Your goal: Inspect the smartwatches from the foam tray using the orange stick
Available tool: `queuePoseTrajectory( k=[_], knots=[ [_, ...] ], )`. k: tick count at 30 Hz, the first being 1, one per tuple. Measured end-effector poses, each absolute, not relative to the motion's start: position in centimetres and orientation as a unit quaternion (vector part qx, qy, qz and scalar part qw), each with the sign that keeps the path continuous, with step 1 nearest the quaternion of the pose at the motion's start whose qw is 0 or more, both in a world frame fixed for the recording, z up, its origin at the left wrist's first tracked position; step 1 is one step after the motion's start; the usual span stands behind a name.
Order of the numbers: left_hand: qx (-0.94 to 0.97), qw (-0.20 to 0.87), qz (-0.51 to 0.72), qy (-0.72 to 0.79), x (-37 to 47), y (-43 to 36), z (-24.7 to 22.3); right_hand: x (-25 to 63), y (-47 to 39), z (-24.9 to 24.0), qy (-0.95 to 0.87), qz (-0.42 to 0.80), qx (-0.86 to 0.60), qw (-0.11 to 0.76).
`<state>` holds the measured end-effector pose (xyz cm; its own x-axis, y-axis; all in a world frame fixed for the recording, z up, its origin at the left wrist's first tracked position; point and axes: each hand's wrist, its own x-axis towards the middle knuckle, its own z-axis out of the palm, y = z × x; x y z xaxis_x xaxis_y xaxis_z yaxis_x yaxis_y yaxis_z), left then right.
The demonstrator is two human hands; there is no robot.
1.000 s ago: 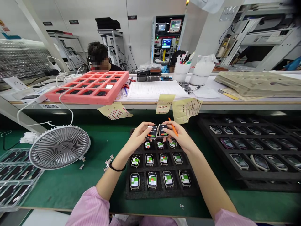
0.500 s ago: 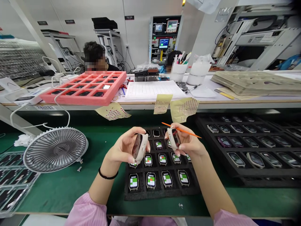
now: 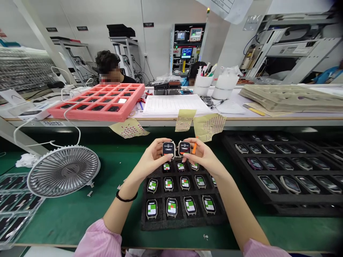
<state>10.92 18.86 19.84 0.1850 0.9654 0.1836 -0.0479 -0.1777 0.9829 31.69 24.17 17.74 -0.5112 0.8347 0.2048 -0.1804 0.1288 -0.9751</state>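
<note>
My left hand (image 3: 154,157) grips a watch case (image 3: 168,149) with a lit dark screen turned toward me. A second watch case (image 3: 184,148), its screen also showing white text, is held in my right hand (image 3: 199,155). An orange stick (image 3: 194,147) is tucked in the fingers of that hand too. The two watches are side by side, close together, above the far part of a black foam tray (image 3: 177,222). Several watches with green and white screens, some with red patches, sit in its compartments. My hands hide part of the tray's far rows.
A grey fan (image 3: 63,171) stands at the left beside clear trays (image 3: 23,203). More black trays of watches (image 3: 273,196) lie at the right. On the shelf are a pink foam tray (image 3: 107,115), papers (image 3: 174,104) and white tubs (image 3: 203,85). Two people sit behind.
Both watches have been brought closer together and turned so their screens face me. The orange stick has swung from a sideways slant to a steeper angle.
</note>
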Motion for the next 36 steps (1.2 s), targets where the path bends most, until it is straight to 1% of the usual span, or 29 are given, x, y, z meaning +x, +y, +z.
queuePoseTrajectory(
  k=[9, 19, 26, 36],
  knots=[
    [0.574, 0.479, 0.516, 0.418, 11.0, 20.0, 19.0, 31.7, 24.9, 17.0, -0.619, 0.617, -0.252, 0.415],
    [0.572, 0.467, 0.516, 0.434, 11.1, 20.2, 18.6, 31.1, 25.2, 16.5, -0.591, 0.603, -0.3, 0.444],
    [0.565, 0.458, 0.512, 0.457, 11.1, 20.4, 18.4, 30.9, 25.2, 16.6, -0.582, 0.6, -0.315, 0.45],
    [0.567, 0.489, 0.503, 0.432, 11.4, 20.3, 18.4, 31.9, 25.3, 17.2, -0.619, 0.598, -0.301, 0.41]
  ],
)
